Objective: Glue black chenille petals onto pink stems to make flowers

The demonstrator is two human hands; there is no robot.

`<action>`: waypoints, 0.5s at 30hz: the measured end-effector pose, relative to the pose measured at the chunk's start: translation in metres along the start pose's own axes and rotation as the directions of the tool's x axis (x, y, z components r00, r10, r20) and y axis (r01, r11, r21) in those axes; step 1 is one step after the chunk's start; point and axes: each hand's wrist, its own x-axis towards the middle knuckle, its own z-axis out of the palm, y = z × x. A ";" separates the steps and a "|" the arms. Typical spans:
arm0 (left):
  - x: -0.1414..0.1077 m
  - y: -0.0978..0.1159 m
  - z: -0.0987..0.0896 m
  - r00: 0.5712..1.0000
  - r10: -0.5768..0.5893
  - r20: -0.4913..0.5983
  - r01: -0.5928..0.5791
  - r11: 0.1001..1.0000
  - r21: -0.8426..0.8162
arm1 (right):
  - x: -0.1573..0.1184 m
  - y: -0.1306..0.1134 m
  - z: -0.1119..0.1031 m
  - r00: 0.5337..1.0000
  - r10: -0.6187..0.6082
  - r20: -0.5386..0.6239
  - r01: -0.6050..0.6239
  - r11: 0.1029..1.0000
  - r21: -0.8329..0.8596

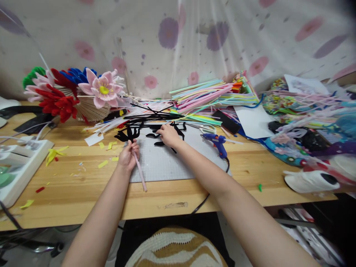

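Note:
My left hand (pixel 128 155) is closed around the pale pink stem (pixel 139 172) of a black pipe-cleaner flower (pixel 128 134), whose fuzzy petals spread above my fingers. The stem's lower end slants down past the edge of the grey cutting mat (pixel 167 167). Over the back of the mat, my right hand (pixel 168 135) has its fingers bent together at a group of loose black pipe-cleaner petals (pixel 159 144). Its fingertips touch a black petal and partly cover the pieces there. A blue hot glue gun (pixel 216 142) lies on the mat's right side.
Behind the mat lie black pipe cleaners (pixel 150 118) and bundles of coloured ones (pixel 205 96). Scissors (pixel 204 128) rest near the glue gun. Finished flowers (pixel 101 89) stand at left, above a white power strip (pixel 25 167). A white spool (pixel 310 181) is at right.

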 end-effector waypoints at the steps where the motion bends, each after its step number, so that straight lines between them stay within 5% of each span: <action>1: 0.000 0.000 0.000 1.000 0.002 0.000 -0.002 1.000 0.005 | 0.003 -0.001 0.003 1.000 0.012 0.006 -0.012 1.000 -0.003; 4: 0.000 0.000 0.000 1.000 -0.002 0.015 0.002 1.000 0.008 | 0.007 0.002 0.004 0.998 0.057 -0.034 -0.052 0.990 0.130; 6: 0.001 0.000 -0.001 1.000 -0.008 0.024 0.008 1.000 0.005 | 0.006 0.006 -0.002 0.991 0.125 -0.042 -0.101 0.921 0.376; 9: 0.003 -0.001 0.000 1.000 -0.025 0.019 0.025 1.000 0.017 | -0.006 0.015 -0.018 0.978 0.195 0.070 -0.175 0.599 0.781; 11: 0.005 -0.003 0.001 0.999 -0.043 0.024 0.042 0.998 0.042 | -0.019 0.020 -0.029 0.974 0.155 0.164 -0.212 0.384 0.899; 15: 0.004 -0.010 0.003 0.988 -0.094 0.119 0.082 0.991 0.106 | -0.044 0.021 -0.038 0.953 0.060 0.298 -0.303 0.255 0.918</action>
